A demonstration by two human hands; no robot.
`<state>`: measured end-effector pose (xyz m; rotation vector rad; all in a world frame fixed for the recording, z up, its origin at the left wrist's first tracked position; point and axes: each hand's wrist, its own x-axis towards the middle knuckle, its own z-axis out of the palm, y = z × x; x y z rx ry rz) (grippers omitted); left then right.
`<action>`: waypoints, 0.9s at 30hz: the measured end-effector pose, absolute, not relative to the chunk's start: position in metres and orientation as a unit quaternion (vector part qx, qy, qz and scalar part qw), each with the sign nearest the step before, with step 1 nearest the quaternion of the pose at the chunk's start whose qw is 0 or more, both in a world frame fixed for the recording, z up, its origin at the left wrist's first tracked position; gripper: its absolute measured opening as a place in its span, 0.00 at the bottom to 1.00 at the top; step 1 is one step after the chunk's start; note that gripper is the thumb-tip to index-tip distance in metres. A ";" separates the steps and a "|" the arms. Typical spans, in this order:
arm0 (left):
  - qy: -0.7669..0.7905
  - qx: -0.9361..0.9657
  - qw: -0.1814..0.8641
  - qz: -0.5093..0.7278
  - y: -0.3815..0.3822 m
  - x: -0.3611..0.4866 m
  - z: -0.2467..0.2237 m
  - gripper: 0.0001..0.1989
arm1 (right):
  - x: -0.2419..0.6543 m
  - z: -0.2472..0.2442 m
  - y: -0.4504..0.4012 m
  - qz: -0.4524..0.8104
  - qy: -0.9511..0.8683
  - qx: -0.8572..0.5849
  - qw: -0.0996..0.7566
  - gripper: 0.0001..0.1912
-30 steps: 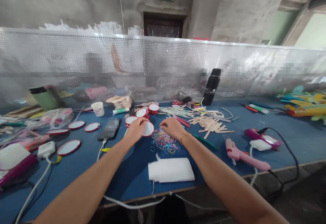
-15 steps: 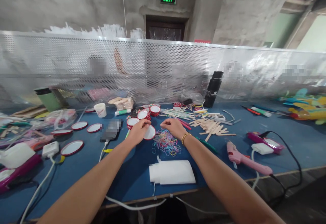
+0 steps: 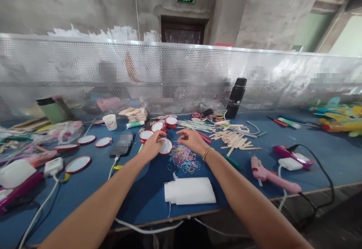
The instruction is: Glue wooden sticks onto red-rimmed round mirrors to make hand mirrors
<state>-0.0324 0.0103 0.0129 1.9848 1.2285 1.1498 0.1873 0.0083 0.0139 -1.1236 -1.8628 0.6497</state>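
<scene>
My left hand point(image 3: 154, 145) is at the left edge of a round white disc with a red rim point(image 3: 165, 146), fingers bent over it; whether it grips the disc is unclear. To the right, my right hand point(image 3: 190, 141) hovers with thumb and fingers apart and nothing visible between them. Just below the hands lies a heap of colourful rubber bands point(image 3: 185, 159). More red-rimmed discs point(image 3: 157, 126) are piled beyond my left hand. Pale wooden sticks point(image 3: 234, 140) are spread to the right of my right hand.
A white package point(image 3: 192, 191) lies near the front edge. A pink glue gun point(image 3: 271, 176) with a cord rests at right. A black bottle point(image 3: 236, 99) stands by the perforated screen. At left are a phone point(image 3: 123, 145), a paper cup point(image 3: 109, 122) and loose discs point(image 3: 78, 164).
The fingers of my right hand have spread from a near pinch. My left fingers have loosened slightly above the disc. The view has shifted slightly.
</scene>
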 end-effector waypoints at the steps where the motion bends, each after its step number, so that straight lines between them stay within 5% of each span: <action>1: 0.453 0.737 0.269 0.424 0.011 -0.032 0.012 0.14 | 0.187 0.014 0.008 0.259 -0.744 -0.450 0.420 0.19; 12: 0.441 0.753 0.276 0.402 0.012 -0.034 0.011 0.12 | 0.185 0.021 0.004 0.328 -0.704 -0.448 0.443 0.12; 21: 0.433 0.753 0.302 0.392 -0.003 -0.022 0.019 0.13 | 0.170 0.027 -0.010 0.427 -0.709 -0.310 0.467 0.13; 27: 0.447 0.722 0.358 0.390 -0.009 -0.015 0.024 0.14 | 0.165 0.025 -0.012 0.373 -0.746 -0.319 0.451 0.14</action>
